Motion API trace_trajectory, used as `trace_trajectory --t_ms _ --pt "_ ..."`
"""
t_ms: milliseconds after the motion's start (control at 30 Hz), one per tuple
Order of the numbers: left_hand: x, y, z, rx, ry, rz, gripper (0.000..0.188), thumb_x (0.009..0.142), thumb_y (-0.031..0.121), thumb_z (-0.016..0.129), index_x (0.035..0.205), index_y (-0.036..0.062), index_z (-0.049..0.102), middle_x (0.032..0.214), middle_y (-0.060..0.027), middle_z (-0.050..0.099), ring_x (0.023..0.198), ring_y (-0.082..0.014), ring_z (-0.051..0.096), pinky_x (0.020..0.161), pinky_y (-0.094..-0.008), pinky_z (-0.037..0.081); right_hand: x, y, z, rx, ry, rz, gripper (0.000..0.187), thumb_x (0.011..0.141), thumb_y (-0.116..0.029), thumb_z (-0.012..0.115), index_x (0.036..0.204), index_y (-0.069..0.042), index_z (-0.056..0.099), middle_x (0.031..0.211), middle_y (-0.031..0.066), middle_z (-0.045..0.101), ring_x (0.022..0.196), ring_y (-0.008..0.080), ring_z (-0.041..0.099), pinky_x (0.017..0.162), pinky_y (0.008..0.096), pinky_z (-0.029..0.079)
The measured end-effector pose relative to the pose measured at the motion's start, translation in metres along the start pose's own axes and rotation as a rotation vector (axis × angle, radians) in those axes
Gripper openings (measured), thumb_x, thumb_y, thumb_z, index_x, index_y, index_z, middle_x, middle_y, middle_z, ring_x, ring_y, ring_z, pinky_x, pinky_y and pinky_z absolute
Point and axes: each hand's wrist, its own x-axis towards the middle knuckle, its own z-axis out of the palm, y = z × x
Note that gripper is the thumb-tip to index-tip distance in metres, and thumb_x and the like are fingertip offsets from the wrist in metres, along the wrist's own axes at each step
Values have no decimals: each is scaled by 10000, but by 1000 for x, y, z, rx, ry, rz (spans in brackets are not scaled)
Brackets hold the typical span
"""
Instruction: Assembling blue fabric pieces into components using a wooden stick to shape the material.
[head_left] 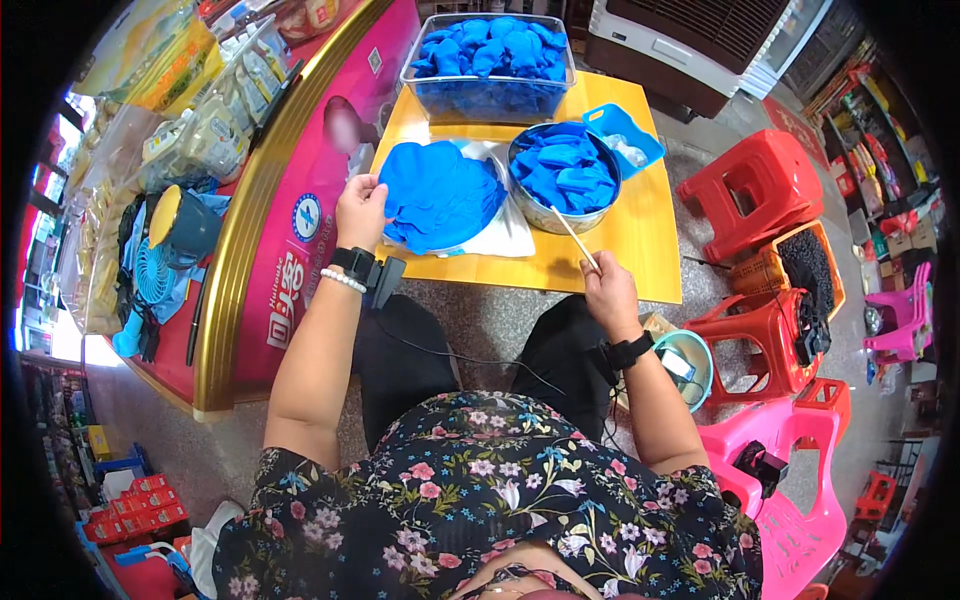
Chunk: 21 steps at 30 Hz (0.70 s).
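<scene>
On a white sheet [518,235] lies a broad, flat pile of thin, soft blue cloth-like pieces [440,200]. At its left edge the fingers of my left hand [362,210] are pinched on the rim of a blue piece. My right hand [610,290] grips a slim, light wooden stick [575,238], its far end by the front of a round metal tub [560,218]. Crumpled blue pieces [565,170] fill that tub. A small blue basket [632,135] with whitish contents stands beside it. Exactly what the blue pieces are, I cannot tell.
A clear bin [490,98] heaped with blue pieces stands at the back of the yellow table [650,240]. The pink counter [290,200] borders the left. Red stools [755,190], an orange crate [825,270], a light-green bucket [690,350] and a pink chair [800,530] are to my right.
</scene>
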Motion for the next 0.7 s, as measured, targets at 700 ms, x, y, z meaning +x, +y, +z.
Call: trace_trajectory --t_ms 700 --pt "-7 -9 -5 -186 -119 -136 222 785 -46 561 995 20 535 893 -61 573 822 -153 581 694 -294 553 4 -19 4 308 5 12 212 865 -202 575 799 -3 608 544 126 529 486 200 520 492 340 403"
